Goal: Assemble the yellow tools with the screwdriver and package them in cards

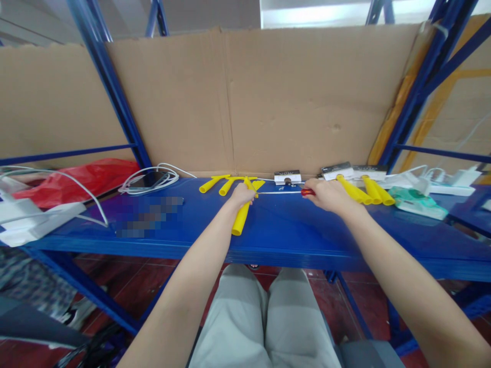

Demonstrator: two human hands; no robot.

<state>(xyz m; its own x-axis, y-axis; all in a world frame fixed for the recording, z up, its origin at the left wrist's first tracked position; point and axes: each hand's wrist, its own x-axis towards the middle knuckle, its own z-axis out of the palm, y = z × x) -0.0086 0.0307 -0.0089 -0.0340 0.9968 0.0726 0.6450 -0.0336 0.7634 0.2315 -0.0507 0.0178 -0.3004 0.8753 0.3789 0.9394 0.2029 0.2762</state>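
My left hand (242,195) is closed round a yellow T-shaped piece with a tubular handle (240,222), whose open end points toward me over the blue shelf (284,225). In my right hand (328,194) is a red-handled screwdriver (280,192). Its long thin shaft runs level to the left, and the tip meets or nearly meets the yellow piece beside my left fingers; exact contact is too small to tell. Two similar yellow pieces (209,184) lie just beyond my left hand. Several more yellow handles (355,190) lie past my right hand.
Black-and-white boxes (287,178) stand along the cardboard back panel (268,102). A green-and-white packet (420,203) and a power strip (452,189) are at right. At left lie a coiled white cable (169,179), a red bag (84,181) and white adapters (38,222). Blue posts (115,92) frame the shelf.
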